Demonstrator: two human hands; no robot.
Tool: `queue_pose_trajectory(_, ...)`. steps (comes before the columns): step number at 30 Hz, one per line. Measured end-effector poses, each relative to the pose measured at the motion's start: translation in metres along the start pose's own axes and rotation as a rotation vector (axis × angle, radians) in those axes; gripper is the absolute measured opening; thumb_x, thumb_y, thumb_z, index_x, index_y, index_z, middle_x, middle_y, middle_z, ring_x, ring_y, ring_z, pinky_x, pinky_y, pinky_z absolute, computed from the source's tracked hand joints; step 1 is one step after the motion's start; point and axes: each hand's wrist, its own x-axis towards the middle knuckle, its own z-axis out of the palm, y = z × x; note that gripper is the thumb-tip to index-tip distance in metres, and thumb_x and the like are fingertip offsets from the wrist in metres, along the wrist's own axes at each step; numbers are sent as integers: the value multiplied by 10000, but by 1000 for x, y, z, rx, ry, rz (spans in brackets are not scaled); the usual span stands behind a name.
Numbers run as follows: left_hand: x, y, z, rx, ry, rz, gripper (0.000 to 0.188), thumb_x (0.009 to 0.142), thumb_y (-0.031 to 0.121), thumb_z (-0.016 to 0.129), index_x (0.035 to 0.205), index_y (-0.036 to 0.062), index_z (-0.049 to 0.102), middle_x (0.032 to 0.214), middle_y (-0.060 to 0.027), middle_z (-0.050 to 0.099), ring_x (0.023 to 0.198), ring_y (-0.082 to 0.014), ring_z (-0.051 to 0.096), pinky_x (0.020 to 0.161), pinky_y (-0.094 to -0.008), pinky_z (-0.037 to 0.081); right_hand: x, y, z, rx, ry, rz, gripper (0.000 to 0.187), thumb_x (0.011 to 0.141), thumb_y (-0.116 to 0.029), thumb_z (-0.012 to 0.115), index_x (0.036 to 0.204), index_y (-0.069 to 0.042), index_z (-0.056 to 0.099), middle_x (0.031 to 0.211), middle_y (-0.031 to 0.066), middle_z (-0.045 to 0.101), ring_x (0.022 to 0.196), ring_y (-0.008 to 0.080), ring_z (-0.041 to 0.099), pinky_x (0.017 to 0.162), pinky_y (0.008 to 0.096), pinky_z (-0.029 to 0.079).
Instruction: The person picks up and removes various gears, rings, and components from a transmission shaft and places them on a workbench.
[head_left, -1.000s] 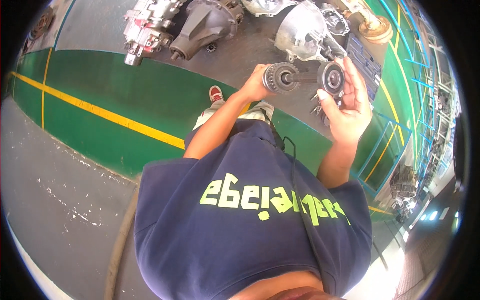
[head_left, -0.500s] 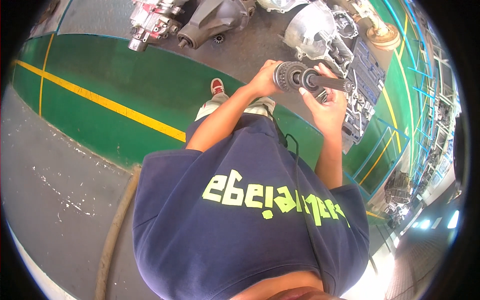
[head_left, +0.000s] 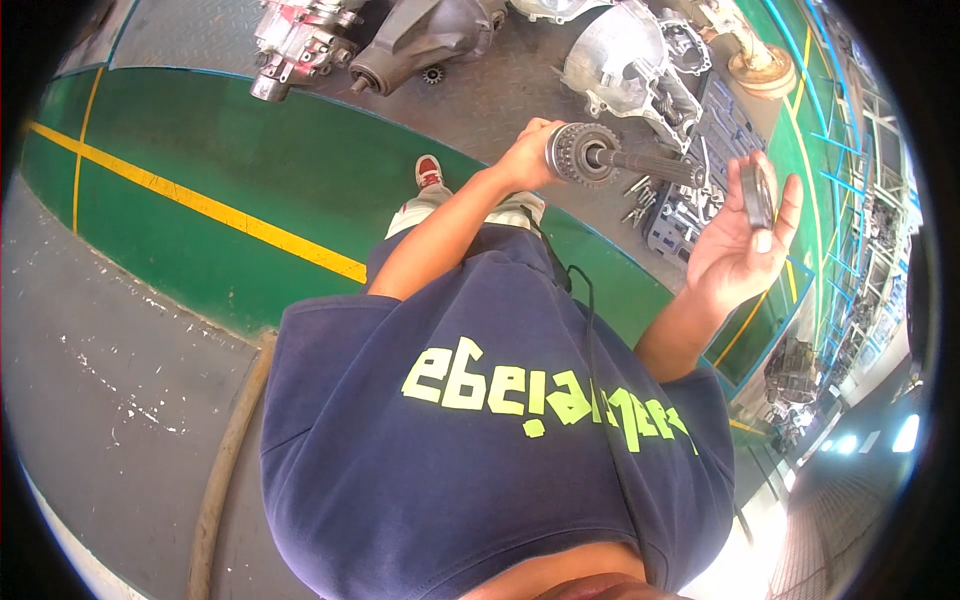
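Observation:
My left hand [head_left: 532, 157] is closed round the gear end of a splined gear shaft [head_left: 650, 164]. Its toothed gear sits against my fingers, and the bare splined end points right. To the right of that end, my right hand [head_left: 738, 255] grips a dark metal ring [head_left: 757, 197], seen nearly edge-on, between thumb and fingers. The ring is apart from the shaft; whether it is a bearing or a collar I cannot tell.
Ahead is a metal bench [head_left: 520, 85] with a silver bell housing [head_left: 615, 60], a grey axle housing [head_left: 425, 45], a red-and-silver gearbox part [head_left: 300, 45] and a small gear [head_left: 432, 75]. A blue-grey tool tray [head_left: 725, 130] and several sockets [head_left: 690, 215] lie toward the right.
The ring has come off the splined end of the shaft. My right hand has carried it right, away from the shaft. My left hand keeps its hold, almost unmoved.

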Motion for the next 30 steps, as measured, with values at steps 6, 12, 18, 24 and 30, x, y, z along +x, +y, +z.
queue_pose_trajectory(6, 1, 2, 0, 8, -1, 22, 801, 624, 82, 905, 1365, 152, 610, 1322, -33, 612, 1264, -317, 463, 1166, -425, 372, 5, -23, -14, -259, 18, 227, 754, 843, -23, 759, 1494, 54, 387, 1376, 300, 584, 1346, 480, 535, 1160, 570, 449)
queue_pose_trajectory(12, 0, 14, -5, 37, -11, 43, 787, 615, 63, 894, 1347, 140, 613, 1314, -46, 608, 1267, -324, 466, 1161, -423, 378, 8, -37, -3, -747, -362, 188, 772, 770, 142, 725, 1471, -3, 437, 1382, 240, 602, 1292, 276, 589, 1120, 404, 450)
queue_pose_trajectory(18, 0, 19, -7, 50, -33, -18, 796, 621, 59, 896, 1359, 135, 606, 1325, -60, 606, 1275, -330, 463, 1166, -428, 369, 27, -34, 17, -1016, -544, 82, 703, 685, 21, 808, 1361, -54, 628, 1290, 75, 696, 1112, 180, 626, 926, 323, 489)
queue_pose_trajectory(24, 0, 14, -5, 28, 44, 45, 788, 607, 107, 934, 1332, 177, 637, 1264, -27, 661, 1211, -317, 503, 1109, -432, 435, 39, -29, 25, -1079, -673, 84, 756, 689, 9, 808, 1417, -84, 624, 1262, 81, 710, 1158, 197, 634, 1028, 339, 467)
queue_pose_trajectory(30, 2, 5, -4, -10, 18, 18, 809, 602, 64, 918, 1351, 114, 615, 1323, -115, 607, 1241, -328, 525, 1158, -427, 367, 11, 30, 20, -1013, -620, 387, 622, 686, -94, 873, 1282, -102, 696, 1182, 100, 697, 1105, 253, 642, 988, 391, 510)
